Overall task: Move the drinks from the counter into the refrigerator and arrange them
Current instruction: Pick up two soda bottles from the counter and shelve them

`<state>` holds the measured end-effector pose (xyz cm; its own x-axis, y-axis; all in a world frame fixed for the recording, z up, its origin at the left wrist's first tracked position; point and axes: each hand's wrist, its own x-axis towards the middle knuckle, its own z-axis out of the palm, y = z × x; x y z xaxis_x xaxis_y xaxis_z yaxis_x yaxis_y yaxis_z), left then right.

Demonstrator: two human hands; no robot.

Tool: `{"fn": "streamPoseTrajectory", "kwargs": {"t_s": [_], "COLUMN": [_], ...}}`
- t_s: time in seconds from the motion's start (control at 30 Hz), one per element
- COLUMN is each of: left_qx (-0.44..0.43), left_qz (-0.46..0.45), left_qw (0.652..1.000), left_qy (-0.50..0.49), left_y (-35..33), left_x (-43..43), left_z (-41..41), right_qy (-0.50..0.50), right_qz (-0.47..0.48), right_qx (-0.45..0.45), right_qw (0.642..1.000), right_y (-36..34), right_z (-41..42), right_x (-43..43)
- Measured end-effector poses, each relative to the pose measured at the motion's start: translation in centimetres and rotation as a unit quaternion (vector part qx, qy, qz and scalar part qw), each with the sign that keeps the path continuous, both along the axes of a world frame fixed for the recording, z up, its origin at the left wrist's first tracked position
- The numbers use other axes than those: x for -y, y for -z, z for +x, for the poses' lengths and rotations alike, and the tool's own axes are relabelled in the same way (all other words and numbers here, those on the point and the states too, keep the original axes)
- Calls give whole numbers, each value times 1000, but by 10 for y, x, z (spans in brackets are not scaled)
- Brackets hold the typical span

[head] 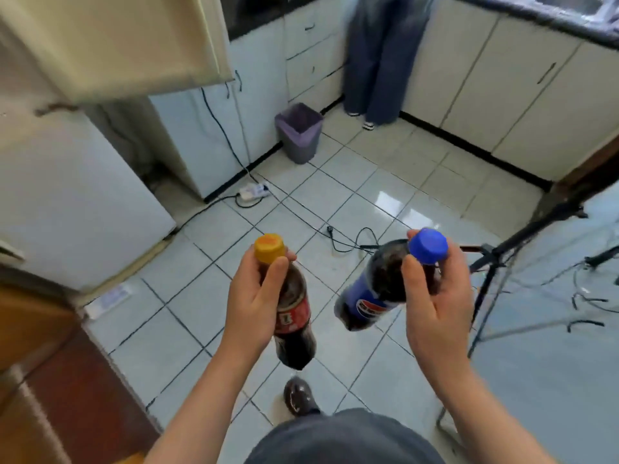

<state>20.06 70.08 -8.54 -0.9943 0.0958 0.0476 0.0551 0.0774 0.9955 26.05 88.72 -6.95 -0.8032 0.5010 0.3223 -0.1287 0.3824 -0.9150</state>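
Observation:
My left hand (256, 296) grips the neck of a dark cola bottle with a yellow cap and red label (294, 316), held over the tiled floor. My right hand (435, 299) grips the neck of a dark cola bottle with a blue cap and blue label (371, 293), tilted so its base points left. The two bottles hang side by side without touching. The white refrigerator (67, 195) stands at the left with its lower door closed; its upper door (117, 41) swings open overhead.
Another person in wide blue trousers (378, 58) stands by the far cabinets. A grey bin (299, 132) with a purple liner sits on the floor. A power strip (254, 190) and cables cross the tiles. A black tripod (502, 262) stands at the right.

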Motion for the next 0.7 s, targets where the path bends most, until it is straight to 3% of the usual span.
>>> {"fn": "streamPoseTrajectory", "kwargs": {"t_s": [0.27,0.43,0.7], "left_qx": [6,37,72], "left_qz": [28,55,13], "left_qw": [979,937,866], "left_qy": [-202,-344,-495], "left_y": [5,21,22], "left_x": [136,210,322], "left_z": [-13,-3,-55], "right_qy": [-256,-382,-553], "right_qz": [73,64,46], "right_qx": [32,66,75], "right_qw": [963,919,829], "right_y": [-10,12,34], "right_z": [-114,-170,-288], "right_x": [124,216,366]}}
